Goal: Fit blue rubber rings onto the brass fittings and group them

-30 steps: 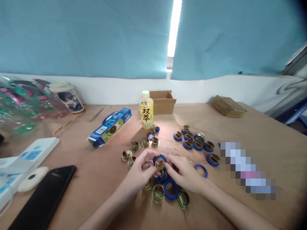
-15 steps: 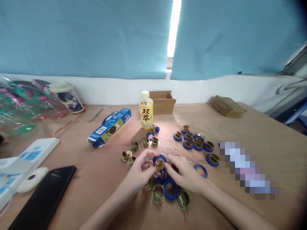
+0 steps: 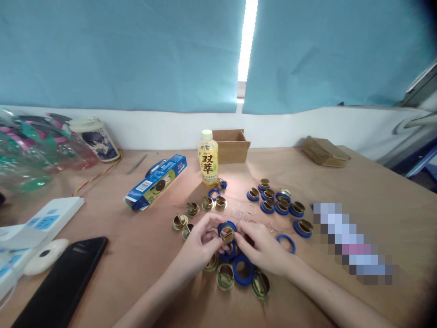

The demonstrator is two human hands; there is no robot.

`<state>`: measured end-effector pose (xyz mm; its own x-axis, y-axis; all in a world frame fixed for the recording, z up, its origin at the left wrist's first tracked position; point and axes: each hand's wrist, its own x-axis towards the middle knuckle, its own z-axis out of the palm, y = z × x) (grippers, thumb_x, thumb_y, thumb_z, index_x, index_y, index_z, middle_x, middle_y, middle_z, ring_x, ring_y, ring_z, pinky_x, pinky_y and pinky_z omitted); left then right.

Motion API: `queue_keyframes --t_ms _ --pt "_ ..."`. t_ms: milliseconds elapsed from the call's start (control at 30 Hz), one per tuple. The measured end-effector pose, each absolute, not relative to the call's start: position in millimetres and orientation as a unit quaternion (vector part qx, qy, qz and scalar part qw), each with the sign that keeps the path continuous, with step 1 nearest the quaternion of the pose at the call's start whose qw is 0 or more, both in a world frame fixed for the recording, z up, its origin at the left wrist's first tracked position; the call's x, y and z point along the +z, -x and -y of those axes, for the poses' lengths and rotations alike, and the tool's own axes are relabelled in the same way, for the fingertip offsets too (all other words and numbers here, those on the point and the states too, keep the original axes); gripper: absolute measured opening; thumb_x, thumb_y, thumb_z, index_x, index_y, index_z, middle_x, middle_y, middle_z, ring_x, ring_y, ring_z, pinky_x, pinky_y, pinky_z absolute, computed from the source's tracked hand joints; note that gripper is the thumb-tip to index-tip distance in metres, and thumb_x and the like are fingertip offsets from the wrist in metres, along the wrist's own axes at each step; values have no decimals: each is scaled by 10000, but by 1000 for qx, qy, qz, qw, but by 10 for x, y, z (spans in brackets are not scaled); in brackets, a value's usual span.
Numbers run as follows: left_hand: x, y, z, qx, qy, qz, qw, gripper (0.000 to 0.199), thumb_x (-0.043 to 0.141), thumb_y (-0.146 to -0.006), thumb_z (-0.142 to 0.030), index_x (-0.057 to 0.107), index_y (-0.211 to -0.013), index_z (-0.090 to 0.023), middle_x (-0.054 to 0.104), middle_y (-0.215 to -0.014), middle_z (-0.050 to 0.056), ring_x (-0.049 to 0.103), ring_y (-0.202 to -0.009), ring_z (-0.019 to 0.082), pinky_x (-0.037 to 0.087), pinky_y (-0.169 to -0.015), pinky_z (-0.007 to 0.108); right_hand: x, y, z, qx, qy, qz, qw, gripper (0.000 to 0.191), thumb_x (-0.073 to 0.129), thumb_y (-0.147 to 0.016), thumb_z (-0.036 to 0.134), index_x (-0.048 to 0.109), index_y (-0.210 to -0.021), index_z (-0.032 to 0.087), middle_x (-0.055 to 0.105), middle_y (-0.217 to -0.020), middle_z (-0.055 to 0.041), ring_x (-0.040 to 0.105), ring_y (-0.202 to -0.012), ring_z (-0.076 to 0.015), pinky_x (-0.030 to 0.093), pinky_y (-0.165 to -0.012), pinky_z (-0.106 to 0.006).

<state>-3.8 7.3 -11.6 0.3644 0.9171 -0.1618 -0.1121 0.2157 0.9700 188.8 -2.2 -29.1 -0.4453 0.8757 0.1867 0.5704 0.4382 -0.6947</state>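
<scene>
Between my two hands is a round brass-coloured fitting with a blue ring [image 3: 228, 234] around it. My left hand [image 3: 204, 237] pinches its left side with thumb and fingers, and my right hand [image 3: 261, 243] grips the right edge. Right below, a loose blue ring [image 3: 243, 270] lies between bare brass fittings, one [image 3: 225, 276] to its left and another [image 3: 261, 284] to its right. More bare brass fittings [image 3: 193, 209] sit beyond my left hand. Past my right hand stand several brass fittings with blue rings [image 3: 282, 206], and a single blue ring [image 3: 286, 244] lies nearer.
Thin wire rings [image 3: 246, 210] lie beyond my hands. Behind them stand a yellow drink bottle [image 3: 208, 159] and an open cardboard box [image 3: 232, 148]. At left are a blue snack box [image 3: 155, 182], a black phone [image 3: 61, 284], a power strip [image 3: 56, 218] and spray bottles [image 3: 25, 155].
</scene>
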Motion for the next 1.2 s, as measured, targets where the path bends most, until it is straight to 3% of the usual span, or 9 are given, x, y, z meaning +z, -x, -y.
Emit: queue_keyframes --t_ms 1200 --pt "-135 36 -70 382 -490 -414 666 276 678 -687 -142 548 -925 -189 661 -750 -44 635 -575 98 511 -580 229 -320 -1904 21 270 448 812 258 236 442 -980 227 409 -748 209 510 -695 26 475 -627 -129 299 -582 -264"
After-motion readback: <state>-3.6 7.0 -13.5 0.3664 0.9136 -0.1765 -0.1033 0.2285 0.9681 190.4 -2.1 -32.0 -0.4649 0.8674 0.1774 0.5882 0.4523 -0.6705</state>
